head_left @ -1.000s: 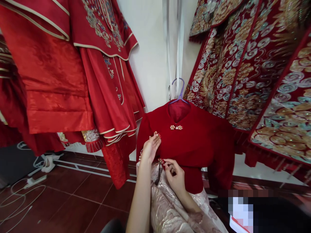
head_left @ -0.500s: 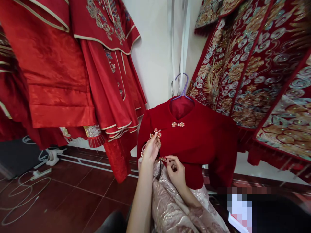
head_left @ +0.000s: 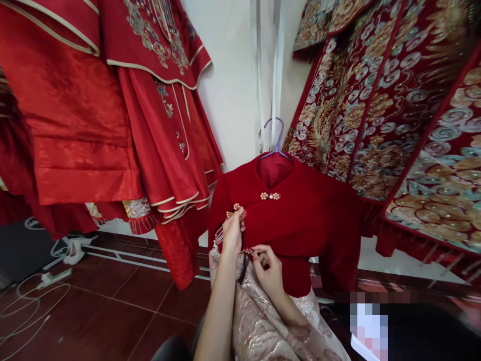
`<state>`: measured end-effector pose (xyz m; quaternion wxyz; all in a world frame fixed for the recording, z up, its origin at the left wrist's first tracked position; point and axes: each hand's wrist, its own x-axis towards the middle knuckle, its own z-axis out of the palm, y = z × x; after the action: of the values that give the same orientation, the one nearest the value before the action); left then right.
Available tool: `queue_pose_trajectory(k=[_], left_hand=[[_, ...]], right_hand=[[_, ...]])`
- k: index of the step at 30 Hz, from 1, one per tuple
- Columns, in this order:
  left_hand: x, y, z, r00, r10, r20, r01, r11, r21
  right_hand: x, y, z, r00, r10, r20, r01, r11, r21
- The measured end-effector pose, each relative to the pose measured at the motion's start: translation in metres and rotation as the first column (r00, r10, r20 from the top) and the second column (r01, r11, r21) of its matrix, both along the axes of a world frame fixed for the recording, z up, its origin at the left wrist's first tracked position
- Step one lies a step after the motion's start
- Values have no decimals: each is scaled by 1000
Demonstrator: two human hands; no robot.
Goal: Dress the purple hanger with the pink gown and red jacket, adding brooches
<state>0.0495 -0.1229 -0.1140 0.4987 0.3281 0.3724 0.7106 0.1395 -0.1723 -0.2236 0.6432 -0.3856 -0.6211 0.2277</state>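
A dark red velvet jacket [head_left: 296, 220] hangs from a purple hanger [head_left: 277, 143]. A beaded flower clasp [head_left: 270, 196] sits below its neckline. My left hand [head_left: 233, 234] is closed on a gold and red beaded flower ornament [head_left: 236, 206] in front of the jacket's left side. Bead strands [head_left: 218, 236] show beside that hand. Lower down, my right hand [head_left: 269, 268] pinches the end of a small beaded flower piece [head_left: 247, 251] between thumb and finger. A pale, shiny patterned skirt [head_left: 255, 316] lies under my forearms and below the jacket.
Red garments with cream edging [head_left: 161, 140] hang on the left. A heavily embroidered red robe [head_left: 376, 110] hangs on the right. White cables [head_left: 33, 306] and a power strip [head_left: 54, 277] lie on the tiled floor by a metal rack base [head_left: 143, 260]. A blurred patch covers the lower right.
The view has shifted slightly, so the jacket and garments sit a little further left. My left hand has turned a little about the ornament; my right hand keeps its pinch.
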Motion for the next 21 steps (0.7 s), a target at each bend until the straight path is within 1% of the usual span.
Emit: queue_pose_trajectory(k=[1, 2, 3, 4, 5, 6, 7, 9, 10, 12, 14, 15, 17, 19, 21], left_hand=[[1, -2, 5, 994, 1, -108, 3, 999, 38], [3, -3, 11, 970, 17, -241, 8, 995, 104], [5, -3, 18, 920, 60, -388, 17, 982, 190], [7, -3, 26, 838, 131, -530, 31, 958, 285], [9, -2, 35, 730, 218, -648, 56, 926, 375], [11, -1, 43, 602, 298, -740, 94, 895, 437], [13, 1, 52, 468, 355, -809, 145, 873, 466], [16, 6, 66, 220, 391, -894, 257, 861, 440], [17, 9, 71, 122, 385, -915, 296, 866, 404], [18, 13, 80, -21, 363, -932, 323, 884, 337], [19, 16, 87, -124, 361, -924, 320, 896, 307], [20, 17, 90, -169, 378, -910, 332, 892, 308], [20, 18, 95, -241, 442, -864, 400, 856, 326], [19, 19, 99, -268, 523, -809, 487, 798, 354], [18, 23, 103, -264, 587, -765, 562, 739, 373]], right_hand=[[0, 0, 1, 1000, -3, 2, 3, 1000, 6], [0, 0, 2, 1000, -7, 4, 7, 1000, 14], [0, 0, 2, 1000, -9, 5, 9, 1000, 22], [0, -1, 3, 1000, -12, 5, 12, 999, 30], [0, -1, 4, 1000, -14, 4, 14, 999, 35], [0, -2, 5, 1000, -15, 1, 15, 999, 37], [0, -2, 5, 1000, -16, -2, 16, 999, 37], [0, -3, 6, 1000, -12, -10, 12, 999, 31], [0, -4, 6, 1000, -8, -12, 8, 1000, 27], [-1, -4, 6, 1000, -2, -14, 2, 1000, 21], [-1, -5, 6, 1000, 4, -13, -3, 1000, 17], [-1, -5, 7, 1000, 6, -13, -6, 1000, 16], [-1, -7, 8, 1000, 10, -18, -10, 1000, 12], [-1, -9, 10, 1000, 13, -24, -13, 1000, 8], [-1, -10, 11, 999, 15, -33, -15, 1000, 2]])
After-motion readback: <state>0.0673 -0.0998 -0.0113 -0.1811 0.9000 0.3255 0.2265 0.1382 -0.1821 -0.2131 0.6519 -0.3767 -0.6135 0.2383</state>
